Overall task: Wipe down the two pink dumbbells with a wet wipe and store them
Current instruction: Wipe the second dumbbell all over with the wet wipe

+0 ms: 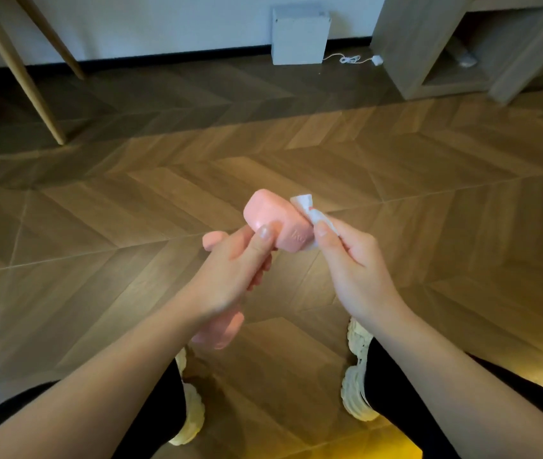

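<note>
My left hand point(233, 276) grips a pink dumbbell point(276, 223) by its handle. The dumbbell's upper head sticks out past my thumb, and its lower head point(220, 329) shows below my wrist. Another pink end point(212, 241) pokes out left of my fingers; I cannot tell whether it belongs to a second dumbbell. My right hand point(352, 263) pinches a crumpled white wet wipe point(309, 210), which lies against the right side of the upper head. Both hands are held above the wooden floor.
My feet in cream shoes point(359, 376) stand on the herringbone wood floor point(296, 154). A white box point(299, 36) sits against the far wall beside a white cable and plug point(376, 59). A low wooden shelf unit point(445, 54) is at the upper right and slanted wooden legs point(22, 74) at the upper left.
</note>
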The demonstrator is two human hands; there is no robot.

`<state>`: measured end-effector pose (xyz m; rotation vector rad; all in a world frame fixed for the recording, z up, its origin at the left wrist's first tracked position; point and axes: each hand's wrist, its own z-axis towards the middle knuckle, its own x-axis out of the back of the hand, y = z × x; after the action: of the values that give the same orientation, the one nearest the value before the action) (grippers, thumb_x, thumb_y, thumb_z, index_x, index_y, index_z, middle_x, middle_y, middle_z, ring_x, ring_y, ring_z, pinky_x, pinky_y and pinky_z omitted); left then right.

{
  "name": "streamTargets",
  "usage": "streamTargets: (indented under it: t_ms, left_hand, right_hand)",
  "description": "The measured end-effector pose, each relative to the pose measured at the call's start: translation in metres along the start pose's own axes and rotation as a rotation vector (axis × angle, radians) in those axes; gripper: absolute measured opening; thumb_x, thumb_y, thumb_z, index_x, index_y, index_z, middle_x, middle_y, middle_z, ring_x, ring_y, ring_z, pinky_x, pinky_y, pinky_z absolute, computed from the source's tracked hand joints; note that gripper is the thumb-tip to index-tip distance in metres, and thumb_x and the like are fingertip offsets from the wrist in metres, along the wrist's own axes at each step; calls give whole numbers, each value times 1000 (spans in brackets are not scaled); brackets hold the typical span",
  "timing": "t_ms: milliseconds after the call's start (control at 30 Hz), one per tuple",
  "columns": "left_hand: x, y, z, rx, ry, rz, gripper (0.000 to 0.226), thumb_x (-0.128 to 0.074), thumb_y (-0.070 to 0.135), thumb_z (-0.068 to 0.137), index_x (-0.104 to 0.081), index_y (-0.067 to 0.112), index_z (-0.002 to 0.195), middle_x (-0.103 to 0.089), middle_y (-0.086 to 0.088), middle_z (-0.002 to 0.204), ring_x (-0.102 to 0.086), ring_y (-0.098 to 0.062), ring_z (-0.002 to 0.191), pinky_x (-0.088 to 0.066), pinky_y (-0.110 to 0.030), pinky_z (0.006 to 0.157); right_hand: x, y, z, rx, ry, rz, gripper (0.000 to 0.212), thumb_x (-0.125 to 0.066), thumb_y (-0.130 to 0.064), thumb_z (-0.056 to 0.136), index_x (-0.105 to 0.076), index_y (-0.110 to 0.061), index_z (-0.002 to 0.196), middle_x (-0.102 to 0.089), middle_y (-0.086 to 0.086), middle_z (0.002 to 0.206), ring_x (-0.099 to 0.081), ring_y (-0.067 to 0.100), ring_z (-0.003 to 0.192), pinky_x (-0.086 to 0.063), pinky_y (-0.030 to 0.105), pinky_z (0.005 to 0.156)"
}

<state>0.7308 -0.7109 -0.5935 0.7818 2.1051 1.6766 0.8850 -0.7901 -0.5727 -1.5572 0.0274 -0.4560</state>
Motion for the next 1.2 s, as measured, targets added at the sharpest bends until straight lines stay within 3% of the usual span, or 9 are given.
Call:
streamTargets:
  t_ms: [167,267,400,500,633,800,900,1100,1200]
  left_hand:
    - [0,-3,0,-82,-55,81,68,-50,93,67,-60,27,78,-51,7,71,-42,-12,65,-34,-40,62]
    - [2,-3,-2,-88,-59,110,68,-48,94,67,-61,29,79,-53,12,69,-43,-8,62,-35,-35,61]
    - [1,-6,-1,-70,-57,92,60,-47,95,66,-59,36,71,-53,14,66,-44,-5,59,-36,-30,60]
    - [2,-8,-1,-15,-74,-50,56,-50,92,70,-57,36,66,-49,12,66,-40,-10,58,-33,-36,60]
    - [3,-10,-6,-28,-138,-96,52,-54,84,78,-58,32,74,-48,8,72,-38,-13,62,-30,-45,67]
    - [4,-8,-8,21,-126,-169,61,-54,84,78,-57,23,77,-45,3,75,-33,-17,65,-26,-49,69]
    - [1,-8,-9,0,-135,-117,62,-53,84,79,-58,23,77,-47,7,75,-36,-15,65,-29,-46,69]
    - [-2,-9,-10,-25,-94,-18,60,-54,85,77,-61,25,73,-47,18,71,-38,-17,68,-34,-45,67]
    - [-2,-5,-8,-50,-113,71,64,-52,87,75,-59,23,74,-48,15,69,-39,-19,67,-35,-46,69]
  right_hand:
    - [8,-1,7,-46,-8,130,32,-41,-20,104,-65,-10,124,-66,1,127,-56,6,123,-40,21,102]
    - [9,3,2,-28,2,138,31,-41,-24,101,-68,-16,115,-71,-3,116,-60,7,116,-44,23,99]
    - [10,7,3,-57,-3,121,34,-41,-20,105,-70,-4,115,-72,5,113,-61,7,111,-45,26,96]
    - [11,12,-3,-6,-3,86,43,-38,-24,101,-68,6,106,-70,19,104,-63,27,106,-46,41,94]
    - [9,6,5,-4,-33,142,40,-38,-24,100,-64,-8,126,-69,1,123,-59,12,121,-44,26,103]
    - [13,9,-1,32,-27,152,39,-38,-21,100,-65,-4,123,-69,10,122,-59,20,122,-44,37,106]
    - [11,6,3,11,-35,129,41,-39,-24,99,-64,-6,125,-69,4,122,-60,14,121,-44,30,103]
    - [9,7,3,6,-26,105,40,-39,-25,101,-68,-6,120,-73,5,108,-64,12,104,-48,29,90]
    - [11,9,4,-19,-14,98,41,-40,-30,100,-72,-4,102,-70,1,86,-59,7,86,-45,27,79]
